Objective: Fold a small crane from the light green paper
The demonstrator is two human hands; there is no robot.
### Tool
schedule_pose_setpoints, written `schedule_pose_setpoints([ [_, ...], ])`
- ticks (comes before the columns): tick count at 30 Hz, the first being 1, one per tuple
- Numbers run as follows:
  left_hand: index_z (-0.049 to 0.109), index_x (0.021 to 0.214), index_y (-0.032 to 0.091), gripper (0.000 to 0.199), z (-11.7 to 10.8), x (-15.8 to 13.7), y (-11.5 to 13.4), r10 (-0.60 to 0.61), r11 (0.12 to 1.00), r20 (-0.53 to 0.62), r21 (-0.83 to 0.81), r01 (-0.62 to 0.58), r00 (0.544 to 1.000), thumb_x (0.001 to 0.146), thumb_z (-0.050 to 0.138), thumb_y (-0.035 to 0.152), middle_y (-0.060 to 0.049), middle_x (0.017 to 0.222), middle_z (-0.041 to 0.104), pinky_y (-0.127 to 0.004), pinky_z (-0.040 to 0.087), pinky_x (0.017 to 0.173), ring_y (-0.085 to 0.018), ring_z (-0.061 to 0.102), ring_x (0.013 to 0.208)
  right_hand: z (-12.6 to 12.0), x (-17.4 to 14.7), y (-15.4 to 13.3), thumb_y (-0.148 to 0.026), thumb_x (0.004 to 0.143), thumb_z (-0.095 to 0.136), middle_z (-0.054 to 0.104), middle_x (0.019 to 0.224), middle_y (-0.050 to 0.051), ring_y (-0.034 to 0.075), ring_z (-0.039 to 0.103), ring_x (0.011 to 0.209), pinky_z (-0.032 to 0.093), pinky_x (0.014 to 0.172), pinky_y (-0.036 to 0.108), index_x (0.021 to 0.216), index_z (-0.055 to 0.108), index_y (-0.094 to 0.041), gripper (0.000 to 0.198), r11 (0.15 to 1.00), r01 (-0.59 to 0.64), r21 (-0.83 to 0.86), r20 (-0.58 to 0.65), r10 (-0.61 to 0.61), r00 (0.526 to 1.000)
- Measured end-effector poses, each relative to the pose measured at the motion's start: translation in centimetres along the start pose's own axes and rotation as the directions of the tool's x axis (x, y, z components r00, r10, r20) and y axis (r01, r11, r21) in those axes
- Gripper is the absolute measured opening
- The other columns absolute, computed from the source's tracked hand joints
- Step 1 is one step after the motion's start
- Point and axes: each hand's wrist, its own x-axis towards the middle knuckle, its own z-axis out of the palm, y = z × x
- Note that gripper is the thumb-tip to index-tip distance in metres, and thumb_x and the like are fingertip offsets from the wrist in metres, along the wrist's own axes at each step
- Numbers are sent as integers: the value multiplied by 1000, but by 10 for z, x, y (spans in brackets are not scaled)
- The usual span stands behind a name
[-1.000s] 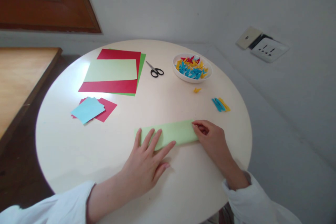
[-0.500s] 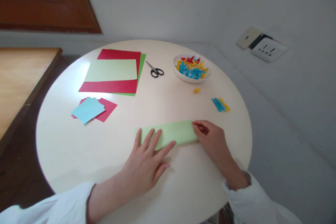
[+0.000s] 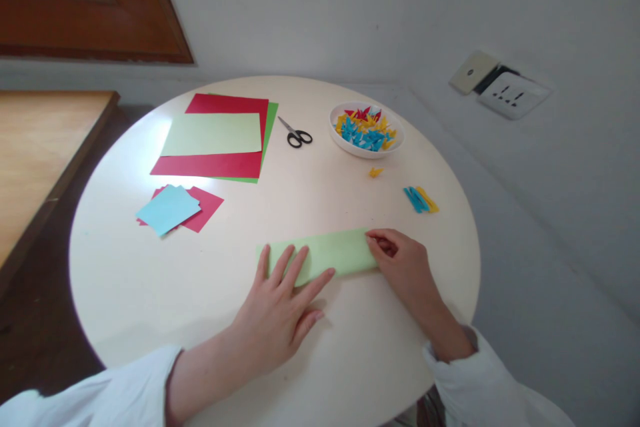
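A light green strip of paper (image 3: 336, 251) lies on the round white table in front of me, its long near edge looking like a fold. My left hand (image 3: 280, 307) rests on its left part with fingers spread, pressing it flat. At the strip's right end, my right hand (image 3: 403, 259) is closed in a pinch on the far right corner. The thumb and forefinger meet there; the other fingers are curled in.
Black-handled scissors (image 3: 296, 135) lie beyond the strip, beside large coloured sheets (image 3: 213, 133). Small paper squares (image 3: 169, 209) are at left. A white bowl (image 3: 367, 153) holds folded paper cranes; one yellow piece (image 3: 375, 173) and folded blue and yellow strips (image 3: 420, 199) lie nearby.
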Motion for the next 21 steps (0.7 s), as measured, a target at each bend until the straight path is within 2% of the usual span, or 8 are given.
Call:
schedule_pose_setpoints([
  [21, 28, 142, 31, 51, -6, 2, 1, 17, 999, 51, -47, -14, 999, 93, 29, 46, -17, 142, 37, -63, 21, 101, -37, 34, 130, -2, 1, 2, -35, 72, 53, 70, 69, 6, 18, 62, 58, 52, 58, 31, 75, 68, -18, 23, 999, 18, -49, -7, -18, 1000],
])
